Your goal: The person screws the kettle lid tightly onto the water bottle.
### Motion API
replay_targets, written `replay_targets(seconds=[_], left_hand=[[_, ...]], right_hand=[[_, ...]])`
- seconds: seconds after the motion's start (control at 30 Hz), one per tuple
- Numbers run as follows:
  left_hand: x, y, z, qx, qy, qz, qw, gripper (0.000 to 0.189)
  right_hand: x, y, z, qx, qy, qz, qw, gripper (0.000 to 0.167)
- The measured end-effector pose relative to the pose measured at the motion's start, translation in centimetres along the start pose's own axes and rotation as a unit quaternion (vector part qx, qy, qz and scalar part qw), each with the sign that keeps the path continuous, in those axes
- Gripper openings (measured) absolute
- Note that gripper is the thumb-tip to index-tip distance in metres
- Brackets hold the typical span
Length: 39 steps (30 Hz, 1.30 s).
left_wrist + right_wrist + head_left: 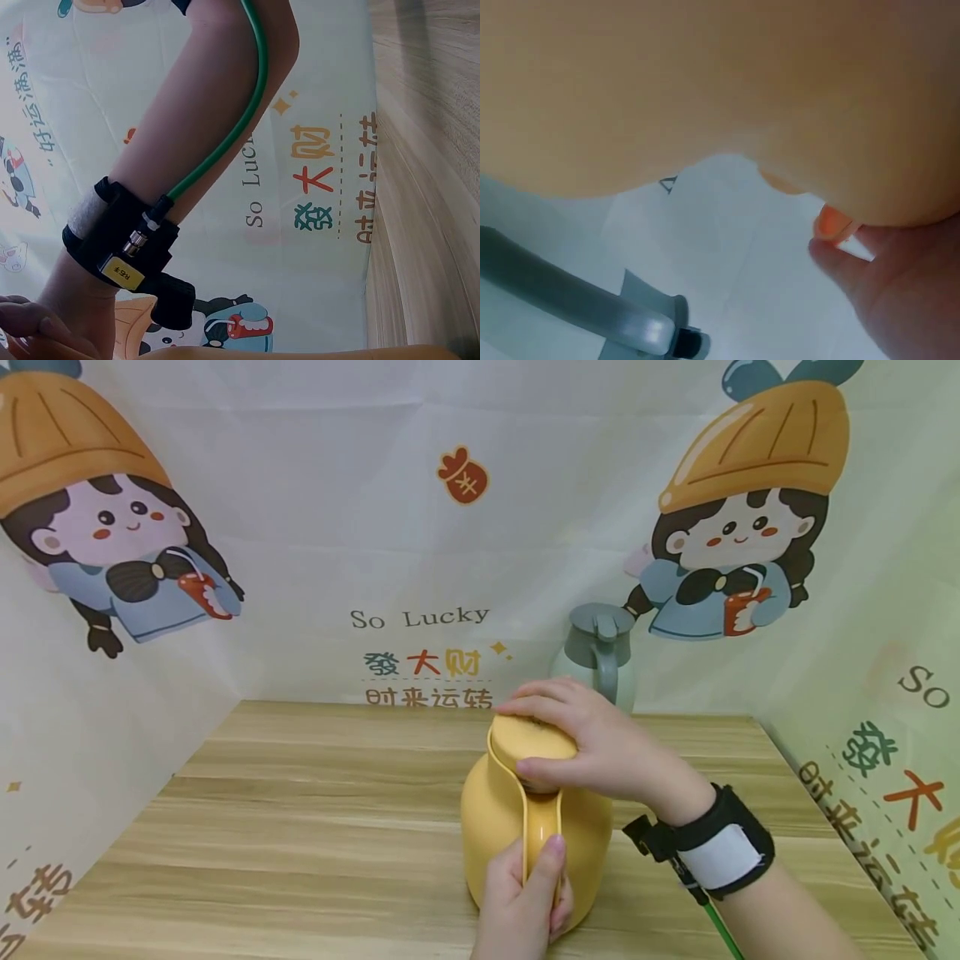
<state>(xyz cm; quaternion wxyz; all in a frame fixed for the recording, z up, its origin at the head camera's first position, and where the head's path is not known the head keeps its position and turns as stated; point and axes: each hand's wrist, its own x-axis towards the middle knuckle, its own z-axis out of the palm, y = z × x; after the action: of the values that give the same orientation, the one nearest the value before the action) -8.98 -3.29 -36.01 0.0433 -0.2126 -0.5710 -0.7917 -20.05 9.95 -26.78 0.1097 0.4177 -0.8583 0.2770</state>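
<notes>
A yellow thermos jug stands near the front of the wooden table, its handle facing me. My left hand grips that handle, thumb lying along its outer face. Across the top, my right hand holds the round yellow lid between thumb and fingers. The lid sits tilted in the jug's mouth, a dark gap showing under its near edge. In the right wrist view the jug's body fills the upper part, and the right hand reaches in from the right.
Behind the right hand, at the table's back edge, stands a pale green jug with a grey lid and grey handle. A printed cloth hangs round the wooden table. A green cable runs from the right wrist strap.
</notes>
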Motion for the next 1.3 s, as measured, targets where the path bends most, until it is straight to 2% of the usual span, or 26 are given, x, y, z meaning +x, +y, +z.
replay_targets(seconds=[0.2, 0.37, 0.57, 0.73, 1.0, 1.13, 1.23, 1.3], left_hand=[[0.0, 0.1, 0.0, 0.004, 0.005, -0.004, 1.0, 0.041], [0.1, 0.1, -0.1, 0.005, 0.006, -0.001, 1.0, 0.041], [0.1, 0.2, 0.0, 0.008, 0.011, -0.015, 0.9998, 0.043], [0.1, 0.2, 0.0, 0.009, 0.009, -0.01, 0.9999, 0.043], [0.1, 0.2, 0.0, 0.009, 0.01, -0.008, 0.9999, 0.042], [0.1, 0.1, 0.0, 0.008, 0.007, -0.003, 0.9999, 0.042], [0.0, 0.1, 0.1, 0.006, 0.007, -0.003, 1.0, 0.042], [0.0, 0.0, 0.1, 0.003, 0.007, -0.004, 1.0, 0.042]], right_hand=[[-0.2, -1.2, 0.2, -0.05, 0.018, 0.041, 0.9977, 0.053], [-0.1, -1.7, 0.4, -0.075, 0.028, 0.049, 0.9956, 0.052], [0.0, -2.2, 0.7, -0.101, 0.041, 0.056, 0.9925, 0.054], [-0.1, -2.5, 0.8, -0.116, 0.045, 0.071, 0.9896, 0.055], [-0.2, -2.7, 1.1, -0.122, 0.06, 0.078, 0.9876, 0.055], [-0.3, -2.6, 1.1, -0.112, 0.072, 0.08, 0.9879, 0.063], [-0.2, -2.3, 0.7, -0.098, 0.084, 0.066, 0.9895, 0.072], [-0.1, -2.1, 0.2, -0.087, 0.089, 0.043, 0.9913, 0.076]])
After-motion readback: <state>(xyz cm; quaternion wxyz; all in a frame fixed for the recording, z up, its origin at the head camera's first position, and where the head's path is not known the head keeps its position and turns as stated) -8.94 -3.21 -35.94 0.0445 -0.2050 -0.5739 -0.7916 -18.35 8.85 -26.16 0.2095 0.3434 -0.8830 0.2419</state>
